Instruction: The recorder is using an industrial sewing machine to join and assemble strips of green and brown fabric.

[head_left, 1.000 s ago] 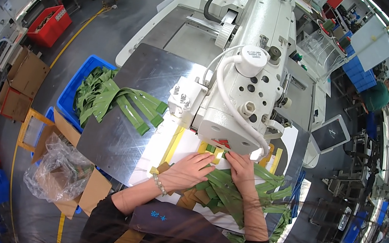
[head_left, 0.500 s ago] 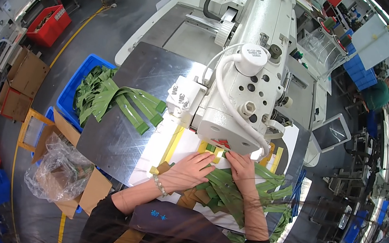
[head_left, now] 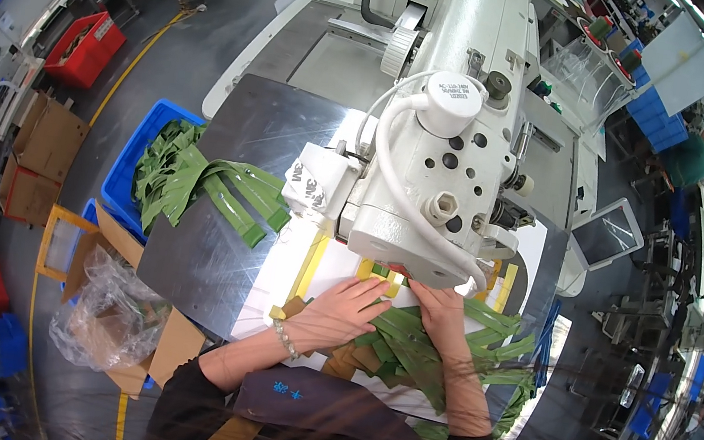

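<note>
Green webbing straps (head_left: 412,353) lie by the left hand (head_left: 341,316), fingers slightly spread, and right hand (head_left: 440,312), finger state untellable, both staying at the sewing-machine head (head_left: 417,207), suggesting steady positioning.

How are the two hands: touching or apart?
Apart. The head view shows a gap between the left hand and the right hand, with green straps visible in it.

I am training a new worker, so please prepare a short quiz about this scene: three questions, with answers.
1. The bracelet is worn on which side: A) right; B) left; C) both?
2. True or false: the left hand and the right hand are both close to the machine head.
3. Fill in: green straps spill from a ____ bin onto the metal plate.
Key: 1 B; 2 true; 3 blue.
</note>
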### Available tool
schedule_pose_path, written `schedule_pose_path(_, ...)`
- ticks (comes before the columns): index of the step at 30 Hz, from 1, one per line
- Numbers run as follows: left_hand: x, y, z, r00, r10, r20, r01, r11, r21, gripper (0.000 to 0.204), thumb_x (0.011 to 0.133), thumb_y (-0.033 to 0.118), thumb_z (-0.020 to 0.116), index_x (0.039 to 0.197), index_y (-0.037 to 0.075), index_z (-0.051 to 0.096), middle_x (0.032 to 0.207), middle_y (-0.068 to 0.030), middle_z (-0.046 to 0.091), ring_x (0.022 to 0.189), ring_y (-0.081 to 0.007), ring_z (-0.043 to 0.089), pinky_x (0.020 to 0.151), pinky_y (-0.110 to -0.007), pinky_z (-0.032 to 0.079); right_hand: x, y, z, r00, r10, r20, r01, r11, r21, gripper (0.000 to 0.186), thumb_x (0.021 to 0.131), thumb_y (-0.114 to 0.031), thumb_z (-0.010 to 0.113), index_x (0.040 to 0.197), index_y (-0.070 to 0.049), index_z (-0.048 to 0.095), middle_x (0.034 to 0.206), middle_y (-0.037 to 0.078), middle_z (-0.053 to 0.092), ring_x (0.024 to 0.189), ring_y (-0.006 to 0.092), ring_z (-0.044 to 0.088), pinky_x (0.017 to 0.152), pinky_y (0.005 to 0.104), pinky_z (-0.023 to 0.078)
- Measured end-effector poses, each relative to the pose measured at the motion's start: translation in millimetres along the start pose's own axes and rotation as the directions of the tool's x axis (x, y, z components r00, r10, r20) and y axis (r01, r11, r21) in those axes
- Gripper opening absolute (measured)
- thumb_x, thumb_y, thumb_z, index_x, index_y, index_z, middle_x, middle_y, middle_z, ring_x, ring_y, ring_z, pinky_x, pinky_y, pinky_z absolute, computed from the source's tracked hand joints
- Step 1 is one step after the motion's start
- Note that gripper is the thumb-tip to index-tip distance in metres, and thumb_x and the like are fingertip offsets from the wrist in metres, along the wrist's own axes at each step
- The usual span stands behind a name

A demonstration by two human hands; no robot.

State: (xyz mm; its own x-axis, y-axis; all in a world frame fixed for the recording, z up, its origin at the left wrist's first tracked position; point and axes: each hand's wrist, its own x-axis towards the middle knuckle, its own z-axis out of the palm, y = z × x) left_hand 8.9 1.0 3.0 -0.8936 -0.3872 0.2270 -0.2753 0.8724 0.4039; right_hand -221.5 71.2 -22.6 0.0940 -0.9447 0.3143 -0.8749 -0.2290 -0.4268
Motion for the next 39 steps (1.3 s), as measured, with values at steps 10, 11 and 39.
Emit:
schedule_pose_path(10,5.3,0.4,-3.8,0.996,-0.025,0.085,0.025,1.0,-0.002,0.05,0.08,0.031,0.067,0.122,0.007,0.053,0.129,-0.0124,0.05,0.123,-0.0227,0.045,0.102,-0.036,0.036,-5.1,3.7,1.3,1.0,0.011,0.006,-0.012,0.999,0.045,0.03,0.069,0.0,0.066,0.098,-0.007,0.067,0.112,0.007,0.065,0.11,0.0246,0.059,0.09,0.0444,0.042)
schedule_pose_path(11,5.3,0.7,-4.1,0.996,-0.035,0.085,0.035,0.999,0.004,0.05,0.08,0.031,0.066,0.122,0.007,0.054,0.127,-0.0115,0.05,0.122,-0.0222,0.046,0.102,-0.036,0.036,-4.4,2.5,-0.1,1.0,0.005,0.015,-0.005,0.999,0.033,0.031,0.069,0.001,0.066,0.1,-0.007,0.067,0.112,0.007,0.065,0.111,0.0242,0.059,0.089,0.0435,0.042)
schedule_pose_path(39,11.8,8.1,-3.9,0.998,-0.053,0.02,0.051,0.995,0.087,0.049,0.076,0.031,0.069,0.118,0.01,0.056,0.106,-0.003,0.053,0.101,-0.0171,0.051,0.093,-0.036,0.039,3.0,-3.7,-8.9,1.0,-0.008,-0.01,0.008,1.0,0.007,0.037,0.075,-0.004,0.061,0.111,-0.011,0.065,0.121,0.002,0.062,0.114,0.0204,0.056,0.087,0.0377,0.041)
